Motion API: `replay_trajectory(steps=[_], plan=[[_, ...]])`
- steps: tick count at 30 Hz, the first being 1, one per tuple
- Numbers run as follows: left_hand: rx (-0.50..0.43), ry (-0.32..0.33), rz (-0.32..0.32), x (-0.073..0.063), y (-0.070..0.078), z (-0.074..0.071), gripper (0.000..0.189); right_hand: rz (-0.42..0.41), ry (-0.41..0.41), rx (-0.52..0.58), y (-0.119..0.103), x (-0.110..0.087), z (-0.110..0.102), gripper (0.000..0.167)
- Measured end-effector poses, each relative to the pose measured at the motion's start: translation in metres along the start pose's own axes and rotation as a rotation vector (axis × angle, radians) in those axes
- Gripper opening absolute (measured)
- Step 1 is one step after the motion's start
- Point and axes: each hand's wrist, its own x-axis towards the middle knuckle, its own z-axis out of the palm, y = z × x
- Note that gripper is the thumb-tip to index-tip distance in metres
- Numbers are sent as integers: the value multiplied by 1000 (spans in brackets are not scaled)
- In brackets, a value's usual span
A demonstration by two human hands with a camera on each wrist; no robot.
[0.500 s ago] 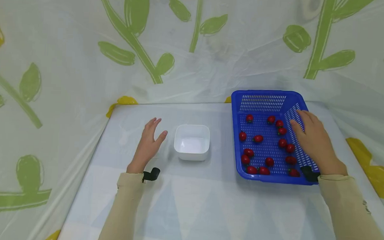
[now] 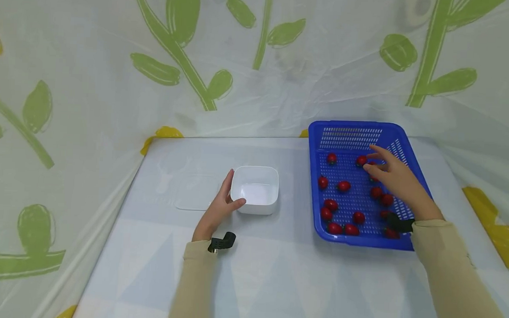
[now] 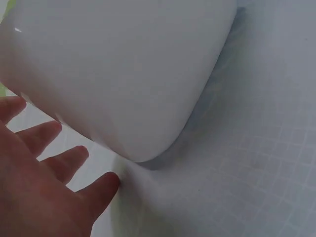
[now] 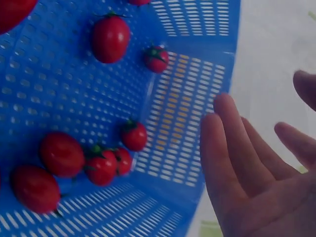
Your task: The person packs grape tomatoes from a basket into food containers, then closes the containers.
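A square white container [image 2: 254, 209] stands on the table, its inside showing no contents. My left hand [image 2: 218, 209] is at its left side, thumb by the front corner and fingers along the wall. In the left wrist view the spread fingers [image 3: 74, 160] lie close to the container's wall [image 3: 123, 74]; whether they touch it is hard to tell. A blue perforated basket [image 2: 312, 179] holds several cherry tomatoes [image 2: 344, 186]. Over its right part hovers my right hand [image 2: 394, 180], fingers loosely bent and holding nothing, above the tomatoes [image 4: 61, 154].
A clear, flat lid-like piece [image 2: 194, 193] lies left of the white container. Behind the table [image 2: 276, 267] hangs a pale sheet [image 2: 317, 63] printed with green leaves. The basket's raised rim surrounds the tomatoes.
My left hand has moved right, up to the white container, uncovering the clear piece. My right hand has shifted left, further over the tomatoes.
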Motion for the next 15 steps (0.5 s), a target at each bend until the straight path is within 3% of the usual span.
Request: replay_trajectory(steps=[7, 12, 15], plan=[[-146, -41, 9, 2, 4, 8, 94, 28, -137, 73, 17, 13, 14, 69], [-181, -50, 2, -4, 10, 12, 95, 79, -206, 65, 30, 22, 26, 68], [-212, -41, 3, -6, 6, 12, 99, 98, -244, 75, 35, 28, 34, 68]])
